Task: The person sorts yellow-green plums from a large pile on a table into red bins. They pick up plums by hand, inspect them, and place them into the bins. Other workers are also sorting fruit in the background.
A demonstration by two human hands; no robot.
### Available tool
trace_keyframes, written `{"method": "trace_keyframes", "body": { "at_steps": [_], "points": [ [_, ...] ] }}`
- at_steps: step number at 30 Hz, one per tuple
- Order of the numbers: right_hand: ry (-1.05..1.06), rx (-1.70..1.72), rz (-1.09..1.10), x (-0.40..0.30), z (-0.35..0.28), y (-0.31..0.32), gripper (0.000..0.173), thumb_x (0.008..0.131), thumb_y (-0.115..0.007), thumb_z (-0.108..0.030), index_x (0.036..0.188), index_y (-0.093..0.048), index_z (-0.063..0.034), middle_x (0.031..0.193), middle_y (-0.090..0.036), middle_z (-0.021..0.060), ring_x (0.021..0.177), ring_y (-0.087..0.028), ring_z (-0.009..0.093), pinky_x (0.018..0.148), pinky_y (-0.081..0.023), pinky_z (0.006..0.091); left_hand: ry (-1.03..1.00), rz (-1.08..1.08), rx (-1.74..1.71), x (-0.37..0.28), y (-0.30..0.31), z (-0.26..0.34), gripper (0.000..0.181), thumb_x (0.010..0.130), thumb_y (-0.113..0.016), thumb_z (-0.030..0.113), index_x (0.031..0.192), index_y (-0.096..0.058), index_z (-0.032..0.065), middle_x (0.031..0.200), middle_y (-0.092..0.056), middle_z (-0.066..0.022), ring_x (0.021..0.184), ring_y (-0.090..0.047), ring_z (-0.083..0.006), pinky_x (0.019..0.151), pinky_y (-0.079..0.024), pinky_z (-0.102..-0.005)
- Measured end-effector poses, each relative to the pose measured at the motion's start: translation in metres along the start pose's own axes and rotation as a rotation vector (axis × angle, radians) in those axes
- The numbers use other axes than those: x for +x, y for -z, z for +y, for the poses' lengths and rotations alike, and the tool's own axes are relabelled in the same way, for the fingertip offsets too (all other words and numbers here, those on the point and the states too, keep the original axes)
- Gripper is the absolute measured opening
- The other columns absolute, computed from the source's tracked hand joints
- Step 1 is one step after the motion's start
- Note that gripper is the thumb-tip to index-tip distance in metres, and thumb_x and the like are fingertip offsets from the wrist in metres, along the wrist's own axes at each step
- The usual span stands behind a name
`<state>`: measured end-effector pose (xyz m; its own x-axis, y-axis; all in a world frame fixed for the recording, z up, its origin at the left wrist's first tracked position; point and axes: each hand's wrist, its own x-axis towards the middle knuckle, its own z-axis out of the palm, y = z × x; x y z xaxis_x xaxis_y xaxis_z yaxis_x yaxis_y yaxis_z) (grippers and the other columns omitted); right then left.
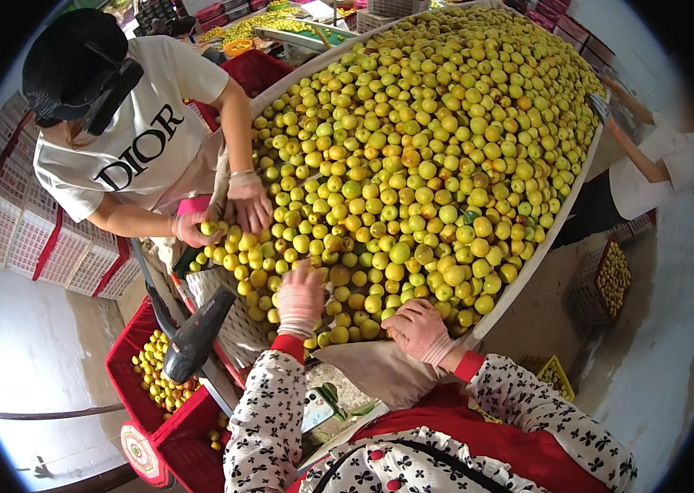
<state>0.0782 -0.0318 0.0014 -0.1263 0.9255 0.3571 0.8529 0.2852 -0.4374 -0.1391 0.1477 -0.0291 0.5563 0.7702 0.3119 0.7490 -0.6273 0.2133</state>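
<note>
A large heap of small, round yellow-green fruits (439,135) spreads over a sloping table with a pale cloth edge (371,363). My left hand (301,299), in a striped knit glove, reaches into the fruits at the heap's near left, fingers pointing down. Whether it grips one is hidden. Near the front edge, my right hand (422,333), gloved alike, rests curled against fruits; its fingertips are partly hidden. Across to the left, a co-worker's gloved hand (193,228) holds a fruit, and their other hand (249,206) lies over fruits.
A black nozzle-shaped device (199,336) juts up at left, above a red-lined bin (128,363) holding fruits. A phone (317,410) lies near my left forearm. Stacked crates (39,222) stand at left. Another person (649,166) works at right, near a fruit-filled crate (590,286).
</note>
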Motion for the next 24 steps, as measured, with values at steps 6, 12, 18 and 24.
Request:
{"method": "trace_keyframes", "body": {
  "at_steps": [6,12,18,24],
  "points": [
    [-0.008,-0.031,0.003,0.001,0.0,-0.001,0.008,0.08,-0.068,-0.016,0.088,-0.069,-0.0161,0.085,-0.067,0.0003,0.091,-0.062,0.021,0.087,-0.049,0.04,0.213,-0.478,0.051,0.029,-0.012,0.055,0.044,0.085,-0.069,0.025,0.125,-0.051,0.0211,0.126,-0.054,-0.0039,0.104,-0.065,-0.0302,0.08,-0.056,-0.0465],
    [-0.039,-0.012,-0.006,0.002,-0.004,-0.001,0.014,0.08,-0.068,-0.019,0.094,-0.069,-0.0159,0.092,-0.067,0.0006,0.097,-0.061,0.022,0.092,-0.048,0.0404,0.271,-0.569,-0.017,0.003,-0.003,0.029,0.044,0.086,-0.068,0.031,0.124,-0.052,0.0197,0.122,-0.055,-0.0084,0.105,-0.064,-0.0342,0.08,-0.055,-0.0476],
    [-0.11,-0.169,-0.485,0.035,-0.012,0.0,0.054,0.081,-0.071,-0.027,0.131,-0.054,-0.0215,0.134,-0.05,0.0039,0.117,-0.053,0.026,0.097,-0.048,0.0414,0.491,-0.042,-0.291,-0.065,0.021,-0.018,0.04,0.083,-0.071,0.022,0.118,-0.056,0.0134,0.114,-0.057,-0.0114,0.097,-0.063,-0.0342,0.079,-0.054,-0.0442],
    [-0.003,-0.262,-0.832,0.093,-0.03,-0.054,0.063,0.083,-0.07,-0.024,0.142,-0.048,-0.0305,0.152,-0.029,0.0071,0.12,-0.05,0.037,0.089,-0.054,0.0437,0.52,0.418,-0.449,-0.1,0.012,-0.009,0.041,0.082,-0.072,0.012,0.118,-0.056,0.0016,0.111,-0.058,-0.0158,0.1,-0.06,-0.0322,0.089,-0.05,-0.039]
  ]
}}
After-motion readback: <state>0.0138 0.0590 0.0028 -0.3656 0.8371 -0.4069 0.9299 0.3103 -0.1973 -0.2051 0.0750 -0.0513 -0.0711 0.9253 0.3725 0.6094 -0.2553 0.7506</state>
